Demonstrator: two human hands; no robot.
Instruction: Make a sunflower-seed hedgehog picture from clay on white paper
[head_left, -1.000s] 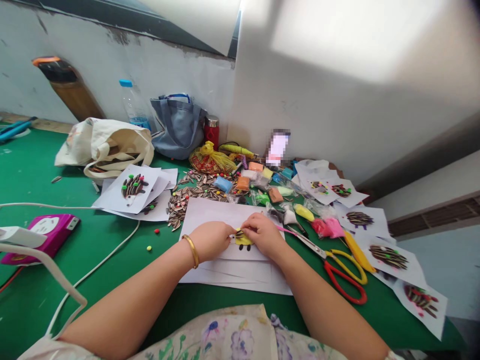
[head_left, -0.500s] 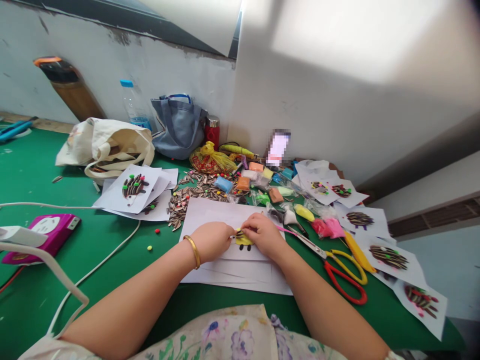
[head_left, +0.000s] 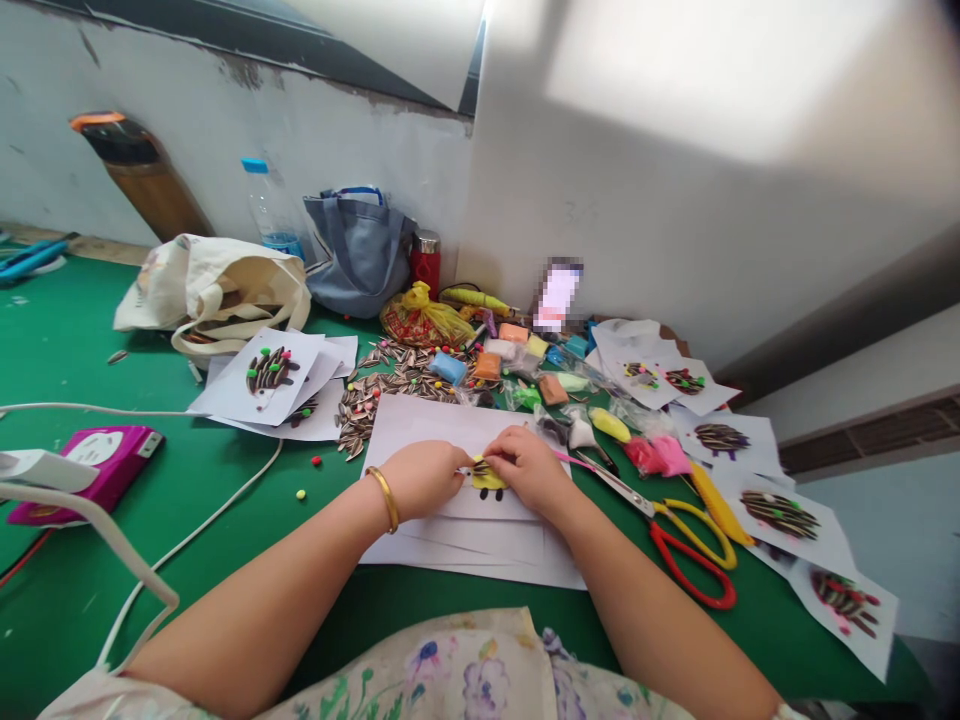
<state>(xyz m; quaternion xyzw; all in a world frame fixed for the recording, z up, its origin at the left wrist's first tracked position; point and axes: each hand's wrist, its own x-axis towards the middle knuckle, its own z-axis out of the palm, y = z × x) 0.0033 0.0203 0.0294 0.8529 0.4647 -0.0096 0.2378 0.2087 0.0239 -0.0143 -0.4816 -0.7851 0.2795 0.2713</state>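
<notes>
A small yellow clay hedgehog figure [head_left: 491,480] with dark striped sunflower seeds on its body and two black feet lies on white paper [head_left: 420,425]. My left hand [head_left: 427,480], a gold bangle at its wrist, is closed at the figure's left end; whatever its fingertips hold is hidden. From the other side my right hand [head_left: 529,470] pinches at the seeds on the upper part, its thumb and fingers seemingly on a sunflower seed. Both hands partly cover the figure.
Behind the paper lie a heap of sunflower seeds [head_left: 397,385] and bagged coloured clay [head_left: 487,366]. Scissors [head_left: 675,525] and a yellow cutter [head_left: 720,505] sit at right, beside sheets with seed hedgehogs [head_left: 780,515]. Left are more sheets [head_left: 232,395], a magenta box [head_left: 82,470] and white cables.
The view shifts very slightly. Both hands stay at the yellow figure, with only a tiny movement of the fingers.
</notes>
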